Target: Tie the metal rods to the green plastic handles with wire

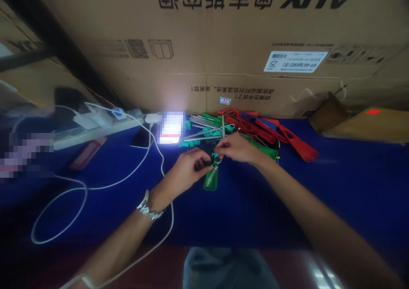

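My left hand (189, 169), with a silver bracelet at its wrist, is closed with curled fingers. Its thumb tip meets the upper end of a small green plastic piece (211, 187), which bears a clear narrow strip; what lies between the fingers is hidden. My right hand (235, 147) pinches a small teal plastic piece (216, 155) just above the green one. A thin pale loop shows between the two hands. Behind them lies a pile of teal plastic parts (191, 143), thin metal rods (203, 121) and red plastic pieces (298, 145).
A lit phone-like screen (171, 128) stands left of the pile. White cables (128, 180) loop over the blue table surface (255, 212), near a power strip (76, 136). A large cardboard box (204, 59) walls off the back; another cardboard piece (367, 122) sits at right.
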Available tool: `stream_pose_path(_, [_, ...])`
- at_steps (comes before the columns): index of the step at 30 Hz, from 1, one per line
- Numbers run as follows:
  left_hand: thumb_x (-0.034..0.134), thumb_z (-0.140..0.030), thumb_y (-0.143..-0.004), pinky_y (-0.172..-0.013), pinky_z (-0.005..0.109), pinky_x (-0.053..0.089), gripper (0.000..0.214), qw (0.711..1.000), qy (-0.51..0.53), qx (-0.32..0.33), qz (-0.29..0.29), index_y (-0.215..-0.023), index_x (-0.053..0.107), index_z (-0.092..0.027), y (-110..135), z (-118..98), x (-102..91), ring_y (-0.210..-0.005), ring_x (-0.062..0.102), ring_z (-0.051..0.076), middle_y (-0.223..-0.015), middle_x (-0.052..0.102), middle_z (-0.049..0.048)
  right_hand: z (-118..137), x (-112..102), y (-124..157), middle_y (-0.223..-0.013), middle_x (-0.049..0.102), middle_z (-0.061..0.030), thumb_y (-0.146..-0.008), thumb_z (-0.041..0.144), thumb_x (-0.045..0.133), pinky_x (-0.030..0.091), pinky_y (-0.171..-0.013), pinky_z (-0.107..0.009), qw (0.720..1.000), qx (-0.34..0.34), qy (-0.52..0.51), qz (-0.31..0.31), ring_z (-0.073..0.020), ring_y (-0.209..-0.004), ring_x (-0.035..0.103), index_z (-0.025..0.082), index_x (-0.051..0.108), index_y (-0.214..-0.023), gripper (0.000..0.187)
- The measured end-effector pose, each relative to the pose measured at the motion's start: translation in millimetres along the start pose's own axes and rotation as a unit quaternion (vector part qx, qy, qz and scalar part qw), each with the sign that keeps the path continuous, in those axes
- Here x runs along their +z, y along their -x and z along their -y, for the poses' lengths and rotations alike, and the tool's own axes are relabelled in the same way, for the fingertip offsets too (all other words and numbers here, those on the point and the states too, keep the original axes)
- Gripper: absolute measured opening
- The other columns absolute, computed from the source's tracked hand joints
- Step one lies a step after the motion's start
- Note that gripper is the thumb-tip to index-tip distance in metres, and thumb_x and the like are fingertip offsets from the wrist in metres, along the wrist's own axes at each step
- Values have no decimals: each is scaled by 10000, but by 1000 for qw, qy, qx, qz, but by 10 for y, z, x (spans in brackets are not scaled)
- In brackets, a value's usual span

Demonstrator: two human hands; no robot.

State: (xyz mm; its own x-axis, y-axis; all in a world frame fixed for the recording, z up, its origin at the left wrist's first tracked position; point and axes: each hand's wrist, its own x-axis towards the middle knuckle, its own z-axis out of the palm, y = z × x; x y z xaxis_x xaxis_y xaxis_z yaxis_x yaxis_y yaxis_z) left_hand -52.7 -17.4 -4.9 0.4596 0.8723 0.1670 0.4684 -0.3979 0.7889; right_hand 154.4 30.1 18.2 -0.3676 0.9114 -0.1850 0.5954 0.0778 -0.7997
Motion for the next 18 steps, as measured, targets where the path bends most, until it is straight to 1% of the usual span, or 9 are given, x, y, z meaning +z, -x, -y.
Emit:
stream_pose_path(3, [698,-165,-849,-678,259,543,94,1000,-14,11,-21,-939,674,-178,7,0,13,-692,642,113,-871,649,6,1,8,2,-590,673,8,-800,247,650,368,-515,-229,1000,8,-2,-12,-73,-460,454,142,754,-734,163])
stream_pose_path(5, [690,-147,-855,-696,254,550,107,999,-16,20,-26,-957,674,-174,16,9,9,-707,650,114,-867,652,7,0,11,-1,-586,670,8,-800,236,651,366,-508,-224,1000,7,-2,-19,-73,-465,463,137,750,-725,159])
stream_pose_path(8, [662,-149,-887,-732,260,561,115,998,-32,57,-25,-996,685,-175,42,28,-7,-740,659,117,-934,658,25,-11,17,-15,-576,670,10,-792,213,653,377,-511,-217,1000,-2,2,-27,-76,-475,490,141,744,-702,147])
stream_pose_path(10, [614,-165,-932,-790,283,571,124,993,-59,101,-18,-1017,702,-184,75,27,-19,-821,681,135,-1013,667,46,-26,28,-25,-580,679,11,-786,197,652,399,-531,-215,999,-8,6,-34,-86,-501,532,146,744,-696,139])
stream_pose_path(12, [557,-166,-969,-864,319,574,186,985,-105,138,-4,-1053,721,-191,124,13,-29,-940,693,167,-1084,677,65,-44,41,-30,-591,693,9,-779,181,652,429,-567,-219,999,-11,8,-44,-102,-548,586,150,749,-707,125])
stream_pose_path(15, [526,-104,-950,-956,375,568,318,968,-194,161,16,-1207,696,-185,215,-13,-38,-1089,666,216,-1211,662,98,-71,65,-29,-598,706,4,-774,171,650,463,-613,-231,999,-14,7,-52,-126,-592,632,154,756,-721,120])
stream_pose_path(18, [503,-53,-912,-1053,449,528,445,951,-257,171,27,-1320,638,-167,297,-35,-36,-1202,609,254,-1312,640,117,-92,88,-11,-598,708,2,-784,162,638,470,-620,-231,998,-24,2,-62,-133,-598,641,154,753,-716,133])
